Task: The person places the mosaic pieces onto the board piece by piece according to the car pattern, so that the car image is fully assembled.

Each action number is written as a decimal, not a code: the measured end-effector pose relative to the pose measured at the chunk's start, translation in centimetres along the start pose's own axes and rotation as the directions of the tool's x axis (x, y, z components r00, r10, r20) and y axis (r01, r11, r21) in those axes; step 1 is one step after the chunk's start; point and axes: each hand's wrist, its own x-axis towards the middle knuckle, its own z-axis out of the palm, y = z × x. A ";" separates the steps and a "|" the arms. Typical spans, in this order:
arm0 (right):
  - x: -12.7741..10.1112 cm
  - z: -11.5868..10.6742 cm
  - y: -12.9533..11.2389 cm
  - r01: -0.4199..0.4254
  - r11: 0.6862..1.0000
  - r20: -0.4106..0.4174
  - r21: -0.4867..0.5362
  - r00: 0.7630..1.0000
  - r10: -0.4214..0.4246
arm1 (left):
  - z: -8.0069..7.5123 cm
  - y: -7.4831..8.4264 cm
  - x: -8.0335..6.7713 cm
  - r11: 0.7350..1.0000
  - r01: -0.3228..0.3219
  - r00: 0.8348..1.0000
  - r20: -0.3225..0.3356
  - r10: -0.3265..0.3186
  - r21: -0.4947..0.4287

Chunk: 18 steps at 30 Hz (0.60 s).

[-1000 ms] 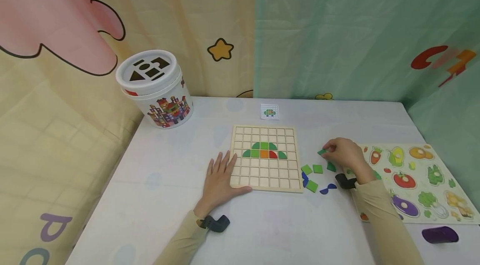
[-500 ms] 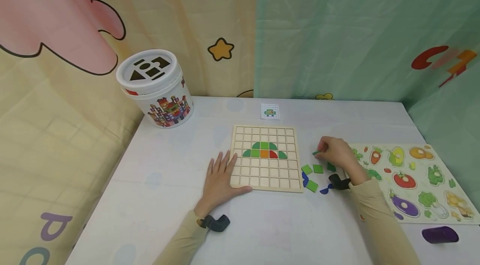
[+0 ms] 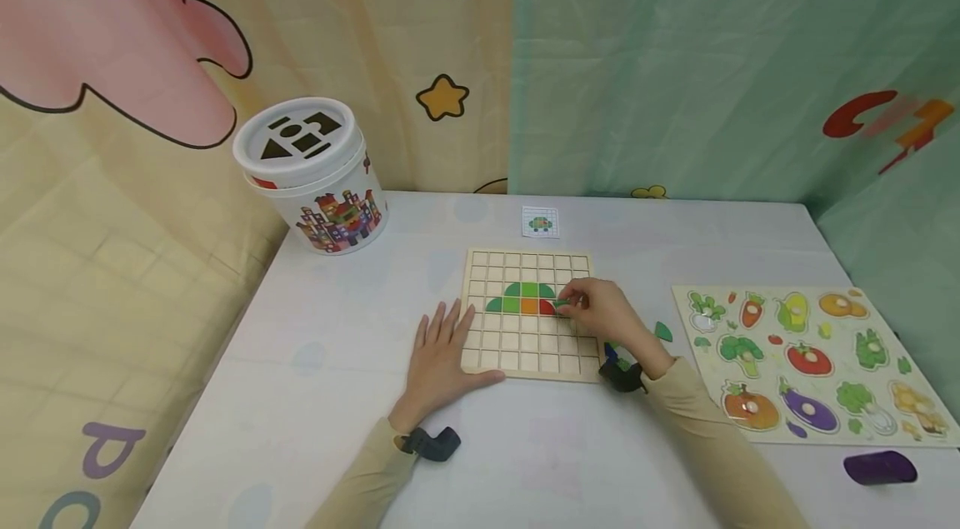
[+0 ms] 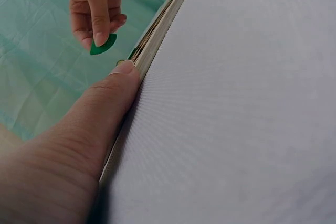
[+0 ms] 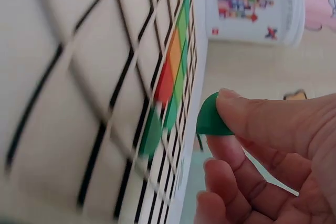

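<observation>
A wooden grid board (image 3: 480, 350) lies mid-table with a green, orange and red tile row (image 3: 528, 301) in its upper rows. My right hand (image 3: 600, 312) hovers over the board's right side and pinches a green quarter-round tile (image 5: 210, 116), also seen as the green tile (image 4: 103, 45) in the left wrist view. My left hand (image 3: 442, 354) rests flat on the board's left edge, the thumb (image 4: 113, 90) against its rim (image 4: 157, 30). The tile row (image 5: 176, 61) shows close up in the right wrist view.
A white shape-sorter bucket (image 3: 311, 179) stands at the back left. A small pattern card (image 3: 540, 222) lies behind the board. A vegetable peg puzzle (image 3: 810, 358) fills the right side. One loose green tile (image 3: 663, 332) and blue tiles (image 3: 609, 354) lie right of the board; a purple object (image 3: 879, 468) sits front right.
My right hand lifted a green tile from the loose pile and carried it left over the board's right side. The left hand has stayed put.
</observation>
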 end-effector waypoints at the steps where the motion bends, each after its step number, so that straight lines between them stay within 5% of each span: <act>1: 0.2 0.4 -0.5 0.012 1.000 0.006 0.011 1.000 -0.012 | 0.0 0.0 0.0 1.000 0.001 1.000 0.002 -0.001 -0.001; 18: 3.3 5.7 -4.5 0.031 0.991 0.083 0.127 0.996 -0.042 | 0.0 -0.2 -0.1 1.000 -0.017 1.000 -0.018 0.017 0.008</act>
